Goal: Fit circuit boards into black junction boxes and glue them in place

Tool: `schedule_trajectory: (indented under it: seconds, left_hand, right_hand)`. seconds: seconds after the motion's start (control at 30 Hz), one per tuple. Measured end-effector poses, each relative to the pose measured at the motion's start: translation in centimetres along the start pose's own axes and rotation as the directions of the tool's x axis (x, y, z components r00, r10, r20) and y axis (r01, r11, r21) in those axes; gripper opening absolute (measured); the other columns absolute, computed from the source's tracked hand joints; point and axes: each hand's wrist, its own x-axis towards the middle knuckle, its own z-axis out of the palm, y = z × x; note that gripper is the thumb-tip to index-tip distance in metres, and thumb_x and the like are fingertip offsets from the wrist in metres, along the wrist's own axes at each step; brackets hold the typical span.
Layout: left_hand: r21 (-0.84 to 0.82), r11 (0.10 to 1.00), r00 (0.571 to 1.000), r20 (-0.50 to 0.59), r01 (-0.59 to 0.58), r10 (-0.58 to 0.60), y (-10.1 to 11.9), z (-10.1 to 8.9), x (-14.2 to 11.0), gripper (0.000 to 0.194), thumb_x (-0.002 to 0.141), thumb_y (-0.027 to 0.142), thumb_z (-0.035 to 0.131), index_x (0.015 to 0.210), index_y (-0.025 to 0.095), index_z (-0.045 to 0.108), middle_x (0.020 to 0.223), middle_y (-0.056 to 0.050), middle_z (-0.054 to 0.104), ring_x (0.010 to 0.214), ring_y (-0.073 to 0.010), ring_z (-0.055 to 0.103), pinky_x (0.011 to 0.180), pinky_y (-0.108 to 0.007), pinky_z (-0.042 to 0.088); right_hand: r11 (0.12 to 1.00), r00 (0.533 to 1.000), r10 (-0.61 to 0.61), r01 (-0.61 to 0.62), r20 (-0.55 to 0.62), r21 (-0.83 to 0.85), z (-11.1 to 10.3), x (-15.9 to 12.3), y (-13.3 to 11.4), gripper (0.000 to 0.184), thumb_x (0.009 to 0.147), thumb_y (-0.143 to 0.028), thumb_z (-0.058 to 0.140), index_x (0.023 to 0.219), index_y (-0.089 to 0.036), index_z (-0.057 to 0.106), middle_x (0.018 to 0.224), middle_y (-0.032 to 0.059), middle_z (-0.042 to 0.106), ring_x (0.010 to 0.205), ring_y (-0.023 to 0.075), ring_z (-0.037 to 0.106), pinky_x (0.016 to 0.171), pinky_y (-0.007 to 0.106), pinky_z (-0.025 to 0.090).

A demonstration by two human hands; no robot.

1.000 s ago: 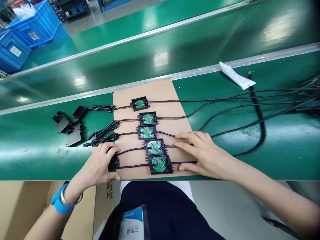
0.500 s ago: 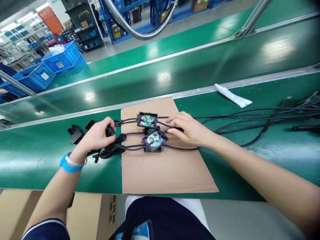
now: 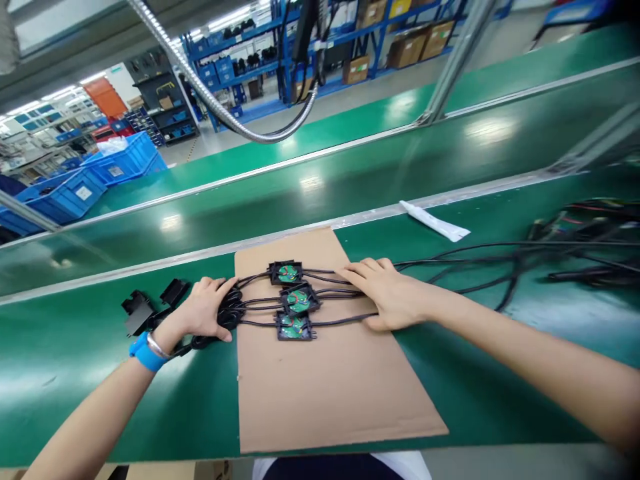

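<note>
Well past the far edge of our glossy green counter [image 3: 75,363] we see grey floor [image 3: 510,41], blue metal shelving [image 3: 381,37] with brown cardboard boxes [image 3: 356,69], and, leftward, an orange panel [image 3: 105,98] near long white ceiling lights [image 3: 67,92].

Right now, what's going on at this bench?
A person's left hand is at the coiled black cables, while the right hand spreads over the black leads on the other side. Between the hands, open black cases with green circuit boards sit close together on a cardboard sheet. A white tube lies farther back on the green bench.
</note>
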Motion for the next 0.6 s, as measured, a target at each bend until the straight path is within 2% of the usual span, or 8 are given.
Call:
schedule_trajectory:
  seconds: [0.07,0.13,0.23,0.33,0.43,0.53,0.6]
  left_hand:
    - [0.028,0.999,0.997,-0.077,-0.022,0.024,-0.2,-0.6,0.5,0.101,0.061,0.051,0.078,0.149,0.021,0.037,0.131,-0.020,0.059,0.117,-0.0424,0.053,0.098,-0.054,0.040]
    - [0.017,1.000,0.993,-0.115,-0.017,0.019,-0.4,-1.1,1.0,0.079,0.067,0.040,0.069,0.139,0.021,0.044,0.118,-0.015,0.065,0.106,-0.0387,0.060,0.089,-0.047,0.045]
    - [-0.033,0.999,0.993,-0.119,-0.004,0.000,-1.0,-2.1,1.3,0.062,0.070,0.031,0.059,0.130,0.022,0.044,0.106,-0.010,0.070,0.089,-0.0336,0.068,0.073,-0.038,0.048]
    - [-0.020,1.000,0.985,-0.174,0.012,-0.016,-2.7,-4.3,1.5,0.062,0.068,0.034,0.061,0.127,0.025,0.044,0.097,-0.005,0.071,0.082,-0.0326,0.069,0.065,-0.036,0.047]
    - [0.024,0.996,0.970,-0.233,0.084,-0.076,-5.6,-7.6,2.3,0.062,0.070,0.035,0.062,0.128,0.028,0.043,0.085,0.000,0.068,0.073,-0.0278,0.067,0.063,-0.033,0.045]
    - [0.080,0.975,0.950,-0.253,0.208,-0.182,-9.2,-10.3,4.5,0.072,0.070,0.038,0.065,0.135,0.023,0.038,0.095,-0.004,0.070,0.082,-0.0270,0.068,0.069,-0.032,0.048]
    - [0.092,0.944,0.933,-0.212,0.316,-0.291,-11.5,-11.5,6.9,0.086,0.060,0.043,0.075,0.136,0.021,0.040,0.097,-0.007,0.072,0.081,-0.0304,0.069,0.067,-0.034,0.049]
  right_hand:
    - [0.997,0.999,0.031,-0.032,-0.010,-0.069,-0.6,0.2,1.0,0.066,0.069,-0.030,0.063,0.130,-0.009,0.056,0.117,0.0233,0.061,0.108,0.0365,0.054,0.091,0.047,0.039]
    - [0.989,0.996,0.090,-0.089,0.000,-0.122,-1.0,-0.1,2.4,0.041,0.072,-0.022,0.057,0.111,-0.011,0.063,0.099,0.0180,0.065,0.097,0.0312,0.058,0.084,0.040,0.040]
    - [0.969,0.981,0.196,-0.194,0.000,-0.156,-2.2,-1.5,4.5,0.029,0.079,-0.018,0.053,0.105,-0.015,0.063,0.097,0.0128,0.067,0.077,0.0229,0.060,0.069,0.032,0.038]
    - [0.945,0.964,0.263,-0.267,-0.043,-0.190,-4.9,-2.9,6.4,0.028,0.087,-0.023,0.050,0.112,-0.018,0.062,0.106,0.0109,0.068,0.072,0.0196,0.061,0.062,0.030,0.034]
    - [0.894,0.933,0.341,-0.360,-0.115,-0.266,-9.2,-2.8,8.9,0.026,0.094,-0.033,0.050,0.109,-0.020,0.066,0.108,0.0085,0.071,0.082,0.0197,0.065,0.066,0.030,0.035]
    - [0.791,0.860,0.484,-0.509,-0.163,-0.340,-13.7,-0.5,12.8,0.035,0.096,-0.037,0.049,0.111,-0.013,0.068,0.109,0.0131,0.072,0.088,0.0185,0.067,0.069,0.032,0.033]
    - [0.753,0.831,0.526,-0.553,-0.181,-0.356,-15.9,2.4,15.5,0.038,0.096,-0.035,0.053,0.112,-0.004,0.068,0.106,0.0207,0.071,0.092,0.0217,0.067,0.072,0.035,0.033]
